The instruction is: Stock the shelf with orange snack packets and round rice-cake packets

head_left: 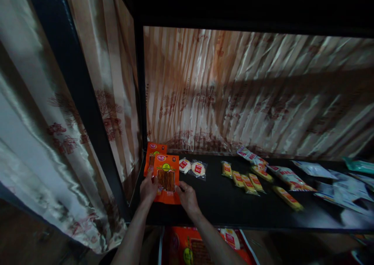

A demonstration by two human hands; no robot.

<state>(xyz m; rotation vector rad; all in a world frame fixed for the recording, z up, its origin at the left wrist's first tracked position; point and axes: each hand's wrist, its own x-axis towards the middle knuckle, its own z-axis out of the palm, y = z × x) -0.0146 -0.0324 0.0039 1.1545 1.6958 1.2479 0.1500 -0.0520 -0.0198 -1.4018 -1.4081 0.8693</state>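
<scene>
The orange packet point(166, 179) is between the person's two hands at the left end of the black shelf point(210, 214), its long axis running near to far and its printed face turned up. Neither hand is nearer: the left hand point(148, 188) grasps its left edge, while the right hand point(187, 195) pinches the near part of its right edge, thumb on the front. A second orange packet point(149, 156) sits just beyond, far and left of the held one and partly covered by it; in this dim light I can't tell whether the left fingertips touch that one too

The held packet is flat, rectangular and smooth, with dark brown strips showing through a window. To its right are two pale round pieces point(198, 168) in crinkly clear film, then stubby yellow packets point(247, 183), and farther right a puffed red-and-white bag point(292, 178). Behind hangs a satiny, pleated curtain point(248, 93) with reddish print. Below the shelf's near edge, a box point(160, 245) with a pale rim has more orange packaging point(181, 253) inside
</scene>
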